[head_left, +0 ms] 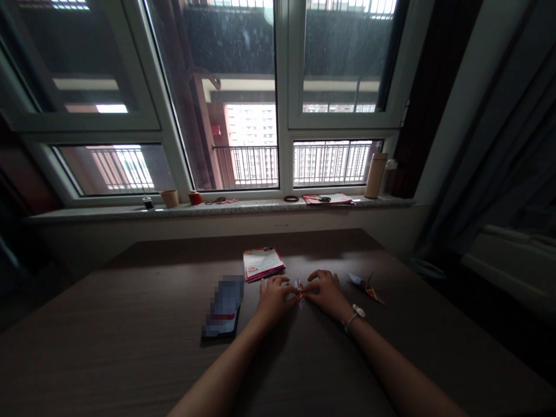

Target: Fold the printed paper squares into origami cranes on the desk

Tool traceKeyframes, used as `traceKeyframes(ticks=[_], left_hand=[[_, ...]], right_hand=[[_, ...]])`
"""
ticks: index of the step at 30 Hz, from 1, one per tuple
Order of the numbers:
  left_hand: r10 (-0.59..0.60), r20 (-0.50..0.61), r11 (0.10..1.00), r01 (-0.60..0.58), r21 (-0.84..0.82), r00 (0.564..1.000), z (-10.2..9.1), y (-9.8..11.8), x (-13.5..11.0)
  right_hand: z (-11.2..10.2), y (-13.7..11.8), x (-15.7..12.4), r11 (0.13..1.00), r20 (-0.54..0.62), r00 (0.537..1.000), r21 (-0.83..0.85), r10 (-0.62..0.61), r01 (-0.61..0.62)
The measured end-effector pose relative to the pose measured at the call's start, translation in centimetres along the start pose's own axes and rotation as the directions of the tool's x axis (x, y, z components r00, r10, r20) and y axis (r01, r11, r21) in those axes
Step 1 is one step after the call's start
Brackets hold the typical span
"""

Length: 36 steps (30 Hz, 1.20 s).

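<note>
A small folded piece of colourful printed paper (299, 285) is pinched between my two hands, low over the table. My left hand (276, 300) grips its left side with thumb and fingertips, the fingers curled. From the right, my right hand (325, 294) holds the same paper in its fingertips; a bracelet (357, 311) circles that wrist. The fingers partly cover the paper, so its exact shape is unclear. To the right of my right hand lies another folded paper figure (368, 288) with pointed ends. A stack of printed sheets (263, 264) lies just beyond my left hand.
A phone (223, 307), its screen blurred, lies on the brown table (130, 347) left of my left hand. Along the windowsill (256, 207) stand a paper cup (169, 198), a red spool-like object (195, 198), printed sheets with scissors (329, 199) and a tall bottle (376, 175).
</note>
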<state>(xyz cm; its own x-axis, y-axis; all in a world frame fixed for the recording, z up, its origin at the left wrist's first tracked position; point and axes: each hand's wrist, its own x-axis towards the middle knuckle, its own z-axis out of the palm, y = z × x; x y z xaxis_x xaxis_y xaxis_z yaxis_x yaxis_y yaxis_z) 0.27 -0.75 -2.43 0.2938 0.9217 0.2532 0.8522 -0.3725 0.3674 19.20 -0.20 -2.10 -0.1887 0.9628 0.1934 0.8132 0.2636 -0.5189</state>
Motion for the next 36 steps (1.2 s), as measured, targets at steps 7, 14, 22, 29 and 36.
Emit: traceKeyframes(ticks=[7, 14, 22, 29, 36], left_hand=[[0.076, -0.001, 0.984, -0.075, 0.161, 0.997, -0.6, 0.3, 0.0], [0.049, 0.014, 0.986, -0.050, 0.158, 0.999, -0.8, 0.5, -0.2], [-0.040, 0.089, 0.993, 0.029, 0.117, 0.995, -0.8, -0.3, -0.3], [-0.058, 0.070, 0.995, 0.052, 0.084, 0.996, -0.5, -0.2, -0.2], [0.049, -0.012, 0.999, -0.049, 0.002, 0.999, 0.0, -0.2, -0.2]], right_hand=[[-0.7, -0.8, -0.3, 0.997, 0.035, 0.999, -0.073, 0.024, -0.021], [-1.2, -1.6, -0.6, 0.994, 0.042, 0.997, -0.090, 0.058, -0.054], [-1.0, -0.1, 0.1, 0.997, 0.061, 0.995, -0.017, 0.073, -0.072], [-0.4, 0.7, 0.2, 0.999, 0.034, 0.999, 0.036, 0.038, -0.039], [0.5, 1.3, 0.6, 0.997, -0.011, 0.999, 0.069, -0.031, 0.032]])
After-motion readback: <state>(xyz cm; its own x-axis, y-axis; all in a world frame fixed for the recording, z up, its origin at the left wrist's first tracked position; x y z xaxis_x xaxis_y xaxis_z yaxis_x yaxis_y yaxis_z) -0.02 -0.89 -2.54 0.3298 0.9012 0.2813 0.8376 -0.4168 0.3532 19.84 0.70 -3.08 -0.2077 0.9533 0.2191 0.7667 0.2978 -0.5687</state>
